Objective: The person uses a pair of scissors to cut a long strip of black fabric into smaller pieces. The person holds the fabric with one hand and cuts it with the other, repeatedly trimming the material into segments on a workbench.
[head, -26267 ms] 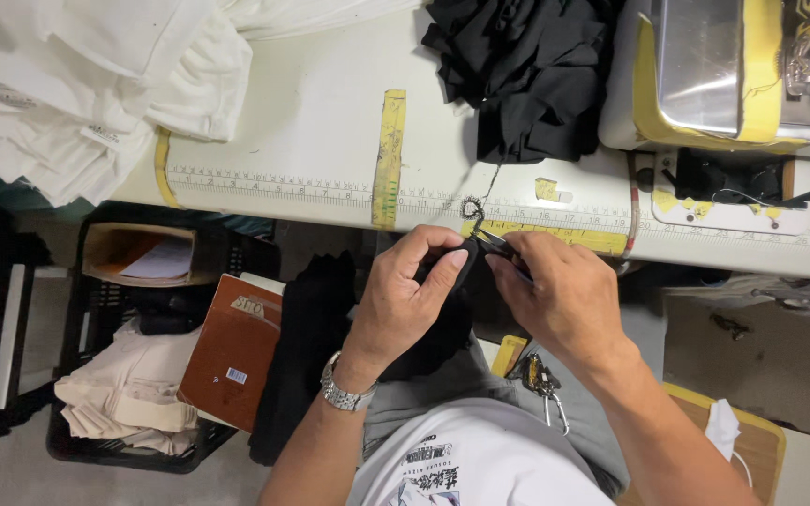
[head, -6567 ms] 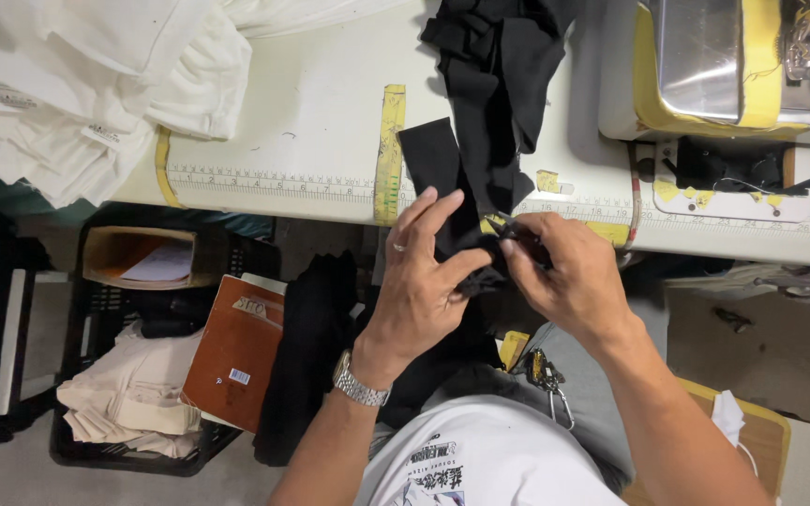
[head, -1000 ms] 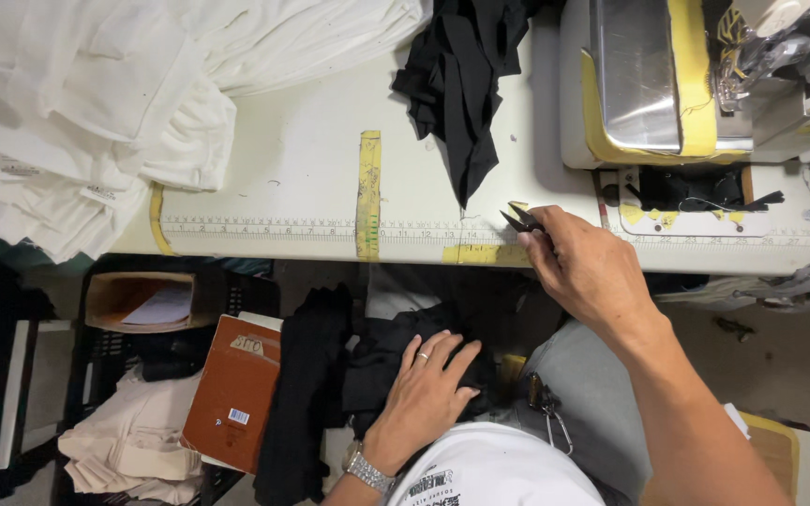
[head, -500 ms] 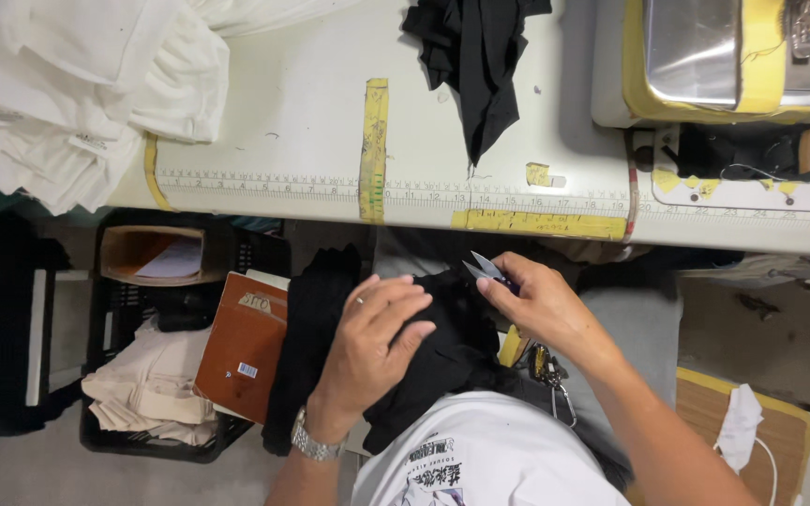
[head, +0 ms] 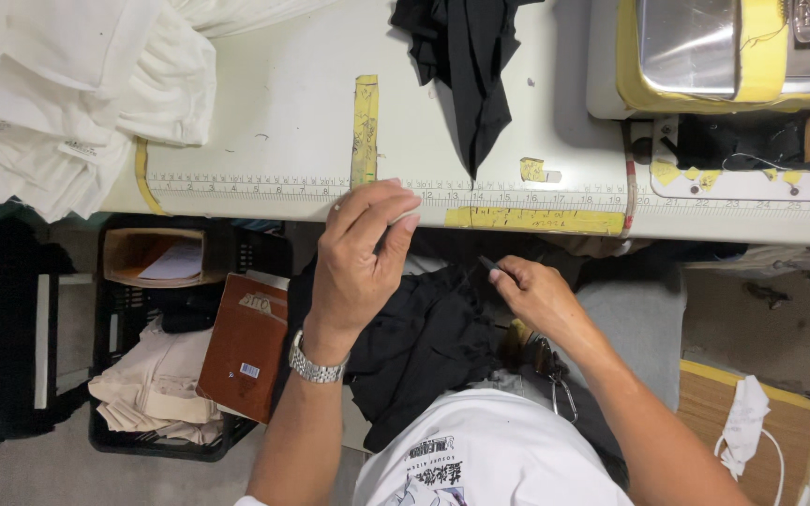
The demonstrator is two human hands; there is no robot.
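A rumpled black garment (head: pixel 424 337) lies across my lap, below the table edge. My left hand (head: pixel 363 248) is lifted above it, just in front of the ruler strip, with thumb and fingertips pinched together; nothing shows between them. My right hand (head: pixel 536 295) rests at the garment's right side and grips a small dark thread snip (head: pixel 489 265), its tip pointing left toward the cloth. A metal watch sits on my left wrist.
A white work table (head: pixel 264 112) carries a black fabric pile (head: pixel 466 56), stacked white garments (head: pixel 58 94) and a sewing machine (head: pixel 705 47). Below left stand a crate of beige cloth (head: pixel 157 403) and a brown box (head: pixel 241 347). A face mask (head: pixel 747 431) lies on a wooden stool.
My right hand came back from the table edge to my lap with the snip. My left hand rose off the black garment and pinched its fingers together.
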